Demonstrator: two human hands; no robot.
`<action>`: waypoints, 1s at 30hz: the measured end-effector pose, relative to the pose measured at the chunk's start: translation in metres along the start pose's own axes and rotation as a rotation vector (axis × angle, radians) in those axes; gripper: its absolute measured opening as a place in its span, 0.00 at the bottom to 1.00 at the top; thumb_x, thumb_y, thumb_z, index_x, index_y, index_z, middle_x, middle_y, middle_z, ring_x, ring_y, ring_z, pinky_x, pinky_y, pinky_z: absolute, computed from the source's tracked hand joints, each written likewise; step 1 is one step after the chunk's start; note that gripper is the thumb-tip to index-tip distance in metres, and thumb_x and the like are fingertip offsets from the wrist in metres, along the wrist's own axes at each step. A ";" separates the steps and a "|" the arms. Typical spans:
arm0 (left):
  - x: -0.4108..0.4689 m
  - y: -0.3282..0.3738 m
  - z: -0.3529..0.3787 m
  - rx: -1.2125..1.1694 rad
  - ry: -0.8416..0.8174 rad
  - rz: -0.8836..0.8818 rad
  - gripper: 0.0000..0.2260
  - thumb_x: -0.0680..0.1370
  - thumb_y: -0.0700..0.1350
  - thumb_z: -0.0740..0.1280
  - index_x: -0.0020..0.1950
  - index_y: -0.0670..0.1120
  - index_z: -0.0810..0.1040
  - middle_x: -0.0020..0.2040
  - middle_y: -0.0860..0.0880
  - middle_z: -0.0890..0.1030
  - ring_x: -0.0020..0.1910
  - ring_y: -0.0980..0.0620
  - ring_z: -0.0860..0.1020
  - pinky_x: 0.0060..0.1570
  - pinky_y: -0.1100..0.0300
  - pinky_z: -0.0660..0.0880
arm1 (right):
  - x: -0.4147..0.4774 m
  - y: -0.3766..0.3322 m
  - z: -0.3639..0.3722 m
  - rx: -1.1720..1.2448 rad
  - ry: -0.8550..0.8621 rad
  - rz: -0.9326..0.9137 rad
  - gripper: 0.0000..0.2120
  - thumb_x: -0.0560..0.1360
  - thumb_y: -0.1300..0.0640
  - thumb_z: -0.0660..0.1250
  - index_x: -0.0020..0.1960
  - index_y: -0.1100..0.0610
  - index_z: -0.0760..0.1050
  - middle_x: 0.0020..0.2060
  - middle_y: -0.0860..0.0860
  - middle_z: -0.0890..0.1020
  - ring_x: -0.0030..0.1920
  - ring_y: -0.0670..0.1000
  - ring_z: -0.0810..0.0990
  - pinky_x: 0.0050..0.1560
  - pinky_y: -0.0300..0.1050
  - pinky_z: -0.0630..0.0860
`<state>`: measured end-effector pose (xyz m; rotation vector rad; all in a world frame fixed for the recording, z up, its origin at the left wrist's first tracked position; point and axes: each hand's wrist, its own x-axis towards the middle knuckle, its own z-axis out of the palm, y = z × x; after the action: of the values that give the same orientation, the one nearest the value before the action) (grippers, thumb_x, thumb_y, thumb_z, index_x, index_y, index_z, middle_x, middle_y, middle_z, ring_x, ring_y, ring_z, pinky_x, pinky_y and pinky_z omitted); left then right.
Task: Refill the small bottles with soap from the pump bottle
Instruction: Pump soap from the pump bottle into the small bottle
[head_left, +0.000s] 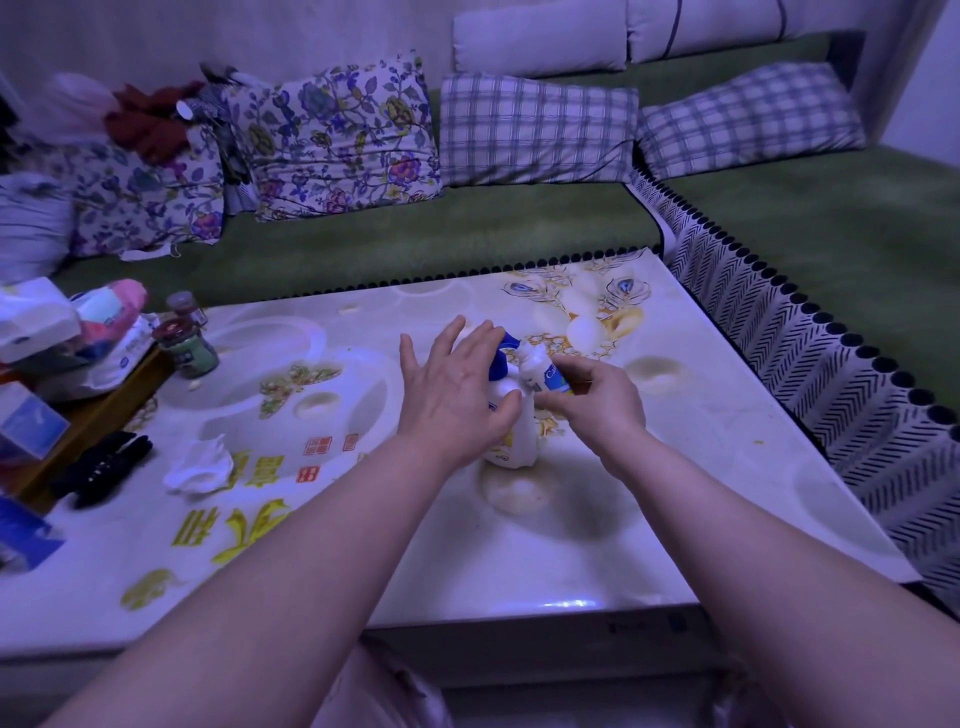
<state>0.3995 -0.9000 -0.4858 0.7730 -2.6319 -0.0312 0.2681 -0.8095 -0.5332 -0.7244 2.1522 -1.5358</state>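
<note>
A white pump bottle (519, 441) with a blue pump head stands upright in the middle of the table (597, 519). My left hand (452, 395) lies flat over the pump head, fingers straight and spread. My right hand (597, 400) grips a small white bottle (540, 369) with a blue label, tilted so its open neck sits just under the blue spout. The pump bottle's upper body is partly hidden by my left hand.
Two small dark-capped jars (188, 348) stand at the table's left, by tissue packs (36, 317) and a wooden tray. A crumpled tissue (200, 467) and a black object (101, 467) lie front left. A green sofa with cushions (535, 130) wraps the table.
</note>
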 end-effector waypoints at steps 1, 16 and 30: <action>0.000 0.000 0.000 -0.001 -0.002 -0.001 0.27 0.75 0.57 0.61 0.74 0.53 0.61 0.74 0.58 0.62 0.76 0.53 0.52 0.71 0.37 0.43 | 0.001 0.001 0.000 0.003 0.000 0.002 0.15 0.58 0.51 0.75 0.41 0.33 0.79 0.46 0.38 0.85 0.49 0.45 0.84 0.57 0.55 0.79; -0.001 0.002 0.006 0.074 -0.011 -0.001 0.27 0.74 0.55 0.60 0.72 0.52 0.62 0.74 0.57 0.63 0.76 0.52 0.54 0.72 0.37 0.42 | 0.007 0.002 -0.002 -0.046 0.002 0.009 0.21 0.62 0.53 0.78 0.54 0.43 0.82 0.47 0.40 0.85 0.50 0.45 0.84 0.57 0.54 0.78; 0.001 0.003 0.002 0.041 -0.003 -0.017 0.29 0.75 0.56 0.61 0.74 0.52 0.59 0.75 0.58 0.61 0.76 0.53 0.50 0.71 0.37 0.42 | 0.007 0.008 0.000 -0.017 0.009 0.007 0.22 0.60 0.50 0.76 0.54 0.41 0.81 0.46 0.37 0.85 0.50 0.44 0.84 0.57 0.55 0.78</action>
<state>0.3965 -0.8977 -0.4867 0.8092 -2.6359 0.0166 0.2614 -0.8115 -0.5414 -0.7162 2.1745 -1.5213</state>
